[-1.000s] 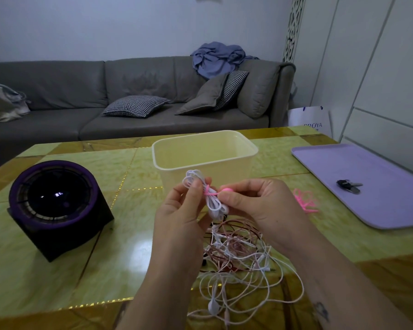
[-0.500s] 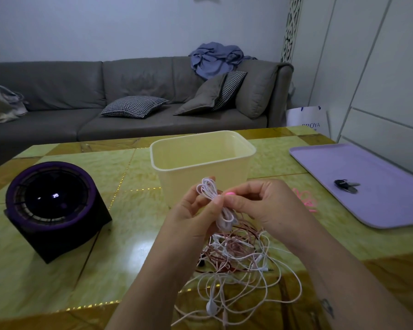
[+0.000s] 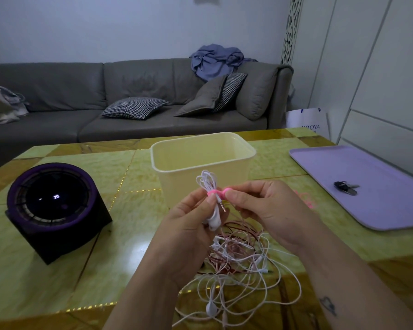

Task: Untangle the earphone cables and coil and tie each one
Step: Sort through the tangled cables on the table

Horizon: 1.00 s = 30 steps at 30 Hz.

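Table [image 3: 134, 234]: L hand [image 3: 188, 225] holds coiled earphone [image 3: 209, 184] (R hand [image 3: 267, 208]: pink tie [image 3: 215, 192]).

Purple device [image 3: 55, 210], perhaps a speaker, lilac tray [image 3: 367, 167] holding keys [image 3: 346, 187], grey sofa [image 3: 69, 86]

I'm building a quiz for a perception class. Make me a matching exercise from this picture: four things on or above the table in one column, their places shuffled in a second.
Things
1. coiled white earphone
2. keys
3. tangled cables
4. round purple-rimmed device

Places
a. on the lilac tray
b. loose on the table, below the hands
c. gripped by the left hand, its pink tie pinched by the right hand
d. on the table's left part

Pairs: 1-c, 2-a, 3-b, 4-d.
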Tool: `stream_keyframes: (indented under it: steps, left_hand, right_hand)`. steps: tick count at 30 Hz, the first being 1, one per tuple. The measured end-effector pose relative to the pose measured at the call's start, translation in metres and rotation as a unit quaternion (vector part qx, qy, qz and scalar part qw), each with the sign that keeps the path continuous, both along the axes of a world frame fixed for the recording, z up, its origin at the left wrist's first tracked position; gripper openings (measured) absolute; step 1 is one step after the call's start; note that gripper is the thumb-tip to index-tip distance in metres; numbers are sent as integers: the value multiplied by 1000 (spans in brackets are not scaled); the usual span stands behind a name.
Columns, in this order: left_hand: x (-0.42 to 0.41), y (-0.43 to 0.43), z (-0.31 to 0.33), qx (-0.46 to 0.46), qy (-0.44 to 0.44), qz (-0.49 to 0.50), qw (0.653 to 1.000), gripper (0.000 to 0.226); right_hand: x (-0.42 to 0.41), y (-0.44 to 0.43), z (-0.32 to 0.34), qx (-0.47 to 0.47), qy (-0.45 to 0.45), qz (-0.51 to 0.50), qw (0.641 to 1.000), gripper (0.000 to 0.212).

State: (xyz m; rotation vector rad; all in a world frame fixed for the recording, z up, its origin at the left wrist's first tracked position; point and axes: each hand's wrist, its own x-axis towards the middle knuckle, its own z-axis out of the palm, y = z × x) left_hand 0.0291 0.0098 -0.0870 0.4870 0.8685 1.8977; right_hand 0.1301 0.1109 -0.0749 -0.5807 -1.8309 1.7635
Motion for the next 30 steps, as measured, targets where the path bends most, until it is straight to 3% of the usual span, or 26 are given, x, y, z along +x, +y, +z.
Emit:
stream_keyframes:
  steps: [7, 12, 16, 22, 28, 30]
  left_hand:
    - [0, 0, 0, -3, 6, 16, 1000, 16]
    - [0, 2, -7, -34, 70, 37, 996, 23]
    - [-1, 2, -12, -59, 138, 55, 987, 22]
    - [1, 3, -11, -65, 156, 70, 983, 22]
    - [0, 1, -8, -62, 140, 72, 986, 21]
    - [-1, 1, -8, -60, 121, 64, 989, 19]
  right_hand:
    - [-9, -7, -6, 0, 29, -55, 998, 8]
    - [-9, -6, -8, -12, 22, -76, 997, 27]
    - [-8, -5, -8, 40, 6, -57, 998, 24]
    - [-6, -4, -5, 102, -8, -60, 993, 17]
    - [-2, -2, -1, 7, 18, -8, 1000, 16]
    - [-2, -2, 0, 15, 19, -9, 1000, 14]
